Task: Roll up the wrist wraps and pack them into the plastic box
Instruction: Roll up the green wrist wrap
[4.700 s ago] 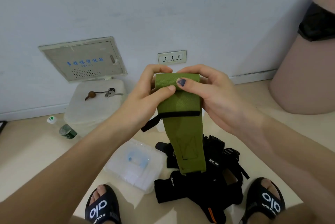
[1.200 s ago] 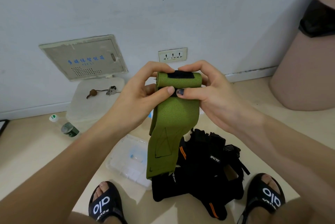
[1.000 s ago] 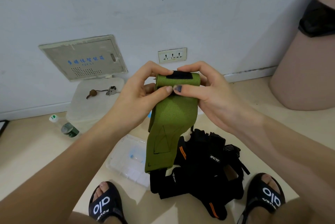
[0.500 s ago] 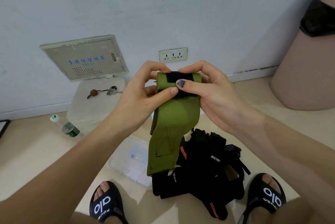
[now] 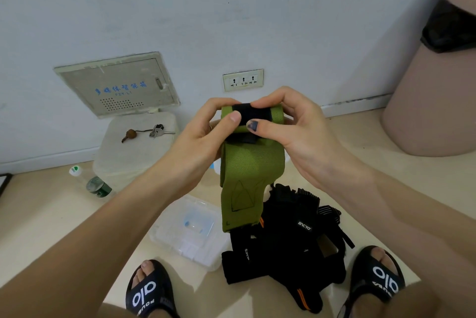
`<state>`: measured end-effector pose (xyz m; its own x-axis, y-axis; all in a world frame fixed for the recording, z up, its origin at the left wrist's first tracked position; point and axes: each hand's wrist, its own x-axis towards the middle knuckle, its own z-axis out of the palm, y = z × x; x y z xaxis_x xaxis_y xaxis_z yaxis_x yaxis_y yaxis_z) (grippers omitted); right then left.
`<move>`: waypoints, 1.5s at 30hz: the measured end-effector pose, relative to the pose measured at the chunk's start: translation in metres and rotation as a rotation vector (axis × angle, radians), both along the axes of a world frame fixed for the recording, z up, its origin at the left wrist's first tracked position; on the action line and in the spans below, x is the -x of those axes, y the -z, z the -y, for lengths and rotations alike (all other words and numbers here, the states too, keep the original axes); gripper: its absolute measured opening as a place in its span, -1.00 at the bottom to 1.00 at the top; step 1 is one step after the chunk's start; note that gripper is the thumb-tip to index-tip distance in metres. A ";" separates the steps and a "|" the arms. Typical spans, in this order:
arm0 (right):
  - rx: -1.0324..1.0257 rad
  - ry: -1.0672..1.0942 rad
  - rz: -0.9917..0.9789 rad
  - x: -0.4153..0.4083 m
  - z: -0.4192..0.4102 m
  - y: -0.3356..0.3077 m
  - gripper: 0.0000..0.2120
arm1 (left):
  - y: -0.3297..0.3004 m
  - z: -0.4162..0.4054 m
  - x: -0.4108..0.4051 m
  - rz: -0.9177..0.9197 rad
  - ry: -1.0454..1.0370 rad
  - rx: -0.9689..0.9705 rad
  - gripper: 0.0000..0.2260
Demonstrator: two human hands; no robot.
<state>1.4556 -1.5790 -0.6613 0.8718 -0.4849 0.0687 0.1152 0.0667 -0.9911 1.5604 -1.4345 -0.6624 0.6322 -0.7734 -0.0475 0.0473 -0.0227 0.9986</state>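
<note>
**Green wrap half rolled between both hands**

The left hand (image 5: 203, 134) and right hand (image 5: 291, 127) both pinch the rolled top of a green wrist wrap (image 5: 247, 176), thumbs pressed on its black strap (image 5: 251, 111). The roll sits above the floor near the centre of view, and the unrolled tail hangs toward 6 o'clock. Below it, at 7 o'clock, a clear plastic box (image 5: 185, 232) rests on the floor (image 5: 51, 214) with its lid shut. A heap of black wraps (image 5: 288, 243) lies just beside the box, at 5 o'clock. Keys (image 5: 157, 130) rest on a white container (image 5: 134, 152) at 10 o'clock, by a bottle (image 5: 92, 183).
</note>
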 end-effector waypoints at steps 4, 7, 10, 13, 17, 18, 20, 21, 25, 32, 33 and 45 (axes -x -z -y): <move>0.058 -0.004 -0.021 0.000 0.002 0.001 -0.71 | -0.001 -0.003 -0.006 -0.024 0.048 0.033 -0.75; 0.013 -0.035 -0.070 -0.002 0.004 0.001 -0.62 | -0.003 -0.005 -0.009 0.001 0.057 0.043 -0.69; -0.082 -0.101 -0.133 -0.002 0.004 0.000 -0.58 | -0.004 -0.009 -0.014 0.058 0.061 0.047 -0.69; -0.120 -0.110 -0.159 -0.002 0.002 -0.003 -0.77 | -0.005 -0.012 -0.016 0.092 0.050 0.051 -0.69; -0.186 -0.093 -0.077 -0.002 0.002 -0.003 -0.78 | -0.005 -0.012 -0.015 0.102 0.037 0.048 -0.69; -0.206 -0.095 -0.060 -0.002 0.002 -0.003 -0.77 | -0.005 -0.012 -0.014 0.095 0.040 0.041 -0.68; -0.218 -0.097 -0.035 -0.001 0.002 -0.004 -0.75 | -0.004 -0.010 -0.011 0.073 0.049 0.011 -0.68; -0.207 -0.092 -0.028 -0.001 0.002 -0.004 -0.75 | -0.003 -0.008 -0.009 0.054 0.044 -0.010 -0.70; -0.107 -0.073 -0.003 -0.003 0.001 0.001 -0.74 | -0.006 -0.003 -0.003 0.026 -0.019 -0.105 -0.76; 0.003 -0.088 -0.020 -0.003 0.005 0.007 -0.71 | -0.007 -0.003 -0.002 -0.007 -0.020 -0.081 -0.78; -0.014 -0.105 -0.035 -0.003 0.006 0.006 -0.70 | -0.007 -0.004 -0.002 -0.010 -0.018 -0.066 -0.79; -0.098 -0.106 -0.146 -0.003 0.004 0.001 -0.79 | -0.004 -0.007 -0.006 0.062 0.008 -0.020 -0.70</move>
